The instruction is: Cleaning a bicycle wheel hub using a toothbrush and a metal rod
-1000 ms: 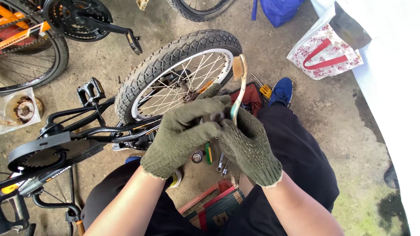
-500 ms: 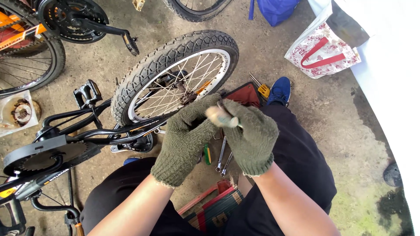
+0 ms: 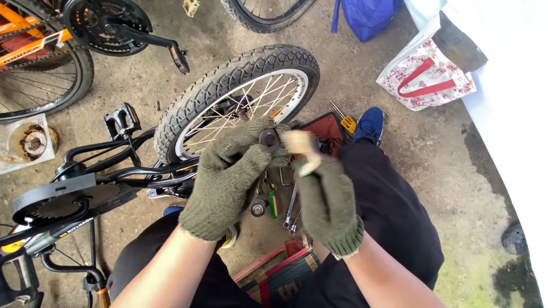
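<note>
Both my hands wear olive knit gloves and meet above my lap. My left hand [image 3: 228, 177] pinches a small dark round metal part [image 3: 268, 137] between thumb and fingers. My right hand [image 3: 325, 199] holds a pale cloth strip [image 3: 301, 146], blurred by motion, right against that part. Behind the hands lies a small black bicycle [image 3: 85, 171] on its side, its wheel with white rim [image 3: 240, 97] close to my left hand.
Wrenches and a green-handled screwdriver [image 3: 273, 202] lie on the concrete under my hands, by a red tool case [image 3: 328, 128]. A yellow-handled screwdriver [image 3: 345, 121], a patterned bag [image 3: 425, 77], a blue bag [image 3: 365, 17] and an orange bicycle [image 3: 34, 51] surround me.
The long pale strip held up in my right hand has been drawn down and bunched at the dark part. Both hands shifted slightly lower and closer together.
</note>
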